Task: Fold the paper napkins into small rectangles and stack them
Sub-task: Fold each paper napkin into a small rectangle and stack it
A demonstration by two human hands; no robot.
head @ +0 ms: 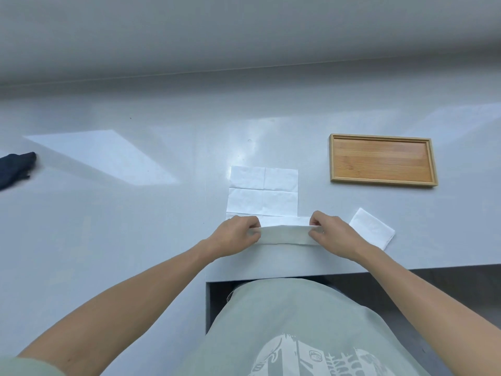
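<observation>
A white paper napkin (263, 191) lies unfolded on the grey table, its crease lines showing. Its near edge is lifted and curled over toward the far side. My left hand (235, 234) pinches the left corner of that lifted edge. The right corner is pinched by my right hand (334, 234). A napkin folded into a small rectangle (372, 230) lies flat just right of my right hand, apart from it.
A shallow wooden tray (379, 142) sits at the back right with nothing in it. A dark cloth (15, 169) lies at the far left edge. The table's (122, 213) front edge has a cut-out where my body stands.
</observation>
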